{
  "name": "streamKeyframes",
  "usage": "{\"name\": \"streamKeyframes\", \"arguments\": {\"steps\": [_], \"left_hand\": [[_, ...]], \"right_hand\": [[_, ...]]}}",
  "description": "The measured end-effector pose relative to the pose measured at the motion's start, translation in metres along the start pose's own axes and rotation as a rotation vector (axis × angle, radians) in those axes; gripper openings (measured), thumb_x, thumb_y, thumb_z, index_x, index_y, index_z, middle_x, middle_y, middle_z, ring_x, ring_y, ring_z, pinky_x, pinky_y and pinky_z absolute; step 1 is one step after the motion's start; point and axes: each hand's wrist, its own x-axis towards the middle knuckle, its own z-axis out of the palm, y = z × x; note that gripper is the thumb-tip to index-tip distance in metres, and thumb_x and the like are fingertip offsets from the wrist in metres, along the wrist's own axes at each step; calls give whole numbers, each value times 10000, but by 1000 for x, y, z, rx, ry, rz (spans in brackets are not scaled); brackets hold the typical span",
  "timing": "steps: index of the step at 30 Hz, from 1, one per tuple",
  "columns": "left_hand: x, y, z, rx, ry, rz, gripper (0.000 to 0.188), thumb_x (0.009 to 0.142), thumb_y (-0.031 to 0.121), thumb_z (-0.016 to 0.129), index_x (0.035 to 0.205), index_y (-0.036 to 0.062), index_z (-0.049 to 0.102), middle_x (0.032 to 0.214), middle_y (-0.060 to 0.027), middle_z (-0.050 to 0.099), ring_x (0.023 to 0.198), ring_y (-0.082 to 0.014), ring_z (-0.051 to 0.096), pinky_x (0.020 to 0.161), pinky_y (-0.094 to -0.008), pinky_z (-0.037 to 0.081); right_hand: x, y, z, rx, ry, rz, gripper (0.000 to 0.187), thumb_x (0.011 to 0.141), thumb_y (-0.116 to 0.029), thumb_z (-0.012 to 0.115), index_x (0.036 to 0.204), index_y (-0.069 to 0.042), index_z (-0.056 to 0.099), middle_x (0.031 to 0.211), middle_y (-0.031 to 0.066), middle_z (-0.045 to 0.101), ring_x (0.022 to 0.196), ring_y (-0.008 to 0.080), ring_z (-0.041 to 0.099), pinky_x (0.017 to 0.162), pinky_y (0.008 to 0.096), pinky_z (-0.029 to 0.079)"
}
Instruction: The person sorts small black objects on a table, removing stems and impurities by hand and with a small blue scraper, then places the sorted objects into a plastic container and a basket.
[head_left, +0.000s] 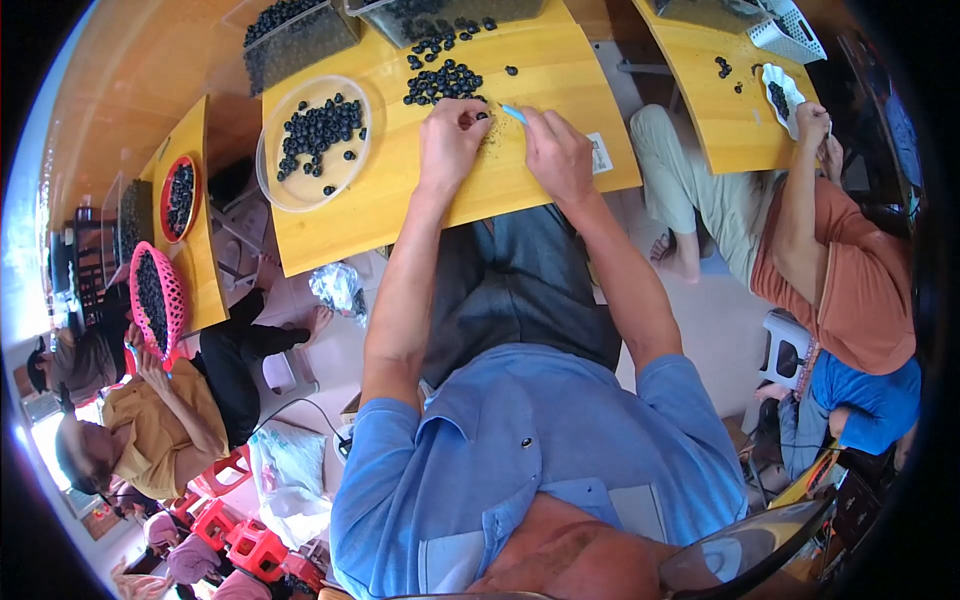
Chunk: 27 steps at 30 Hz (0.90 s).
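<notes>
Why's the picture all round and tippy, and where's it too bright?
Head view: the fisheye lens leaves a curved black border and makes the person in the mustard yellow shirt look tipped sideways; head view, left side: glare whitens patches; head view, middle: small, round, dark balls look fairly clear.

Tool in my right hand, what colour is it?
The tool is light blue, seen in the head view.

- Upper centre: left hand (pixel 452 148) pinches a dark round piece (pixel 482 116).
- Right of it: right hand (pixel 560 158) holds a light-blue tool (pixel 513 113).
- Upper left: clear round tray (pixel 298 193) on the yellow table (pixel 385 215).
</notes>
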Motion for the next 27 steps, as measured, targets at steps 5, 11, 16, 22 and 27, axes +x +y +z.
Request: {"name": "streamKeyframes", "arguments": {"steps": [5, 11, 16, 22, 27], "left_hand": [[-27, -17, -3, -399, 61, -361, 227, 925, 53, 827, 1116, -37, 743, 987, -33, 729, 809, -83, 660, 727, -246, 552], [-39, -6, -7, -445, 114, -306, 268, 923, 4, 809, 1169, -38, 711, 1004, -34, 718, 864, -84, 665, 792, -233, 563], [-38, -12, -6, -472, 101, -295, 317, 917, -17, 803, 1213, -34, 691, 1006, -31, 710, 887, -88, 672, 820, -231, 565], [-39, -4, -7, -382, 88, -274, 340, 893, -30, 803, 1219, -23, 707, 983, -34, 715, 866, -84, 669, 806, -239, 569], [-39, -5, -6, -267, 108, -204, 353, 861, -11, 816, 1204, -2, 731, 964, -66, 740, 812, -109, 692, 759, -271, 587]], "right_hand": [[1, -5, -4, 20, -61, -99, 217, 900, -69, 673, 1110, -79, 726, 831, 72, 633, 787, 260, 706, 657, 409, 577], [-2, -3, 0, 46, -134, -196, 224, 885, -72, 672, 1101, -85, 732, 821, 62, 623, 775, 244, 702, 646, 402, 573], [-2, -6, -2, 52, -176, -236, 225, 881, -72, 673, 1097, -87, 736, 806, 59, 609, 750, 233, 691, 631, 389, 569], [0, -7, -5, 33, -177, -260, 252, 867, -58, 680, 1108, -79, 753, 777, 56, 576, 716, 224, 672, 617, 377, 560], [0, -8, -5, 37, -171, -266, 277, 862, -41, 682, 1125, -74, 765, 769, 58, 562, 703, 225, 662, 612, 378, 553]]}}
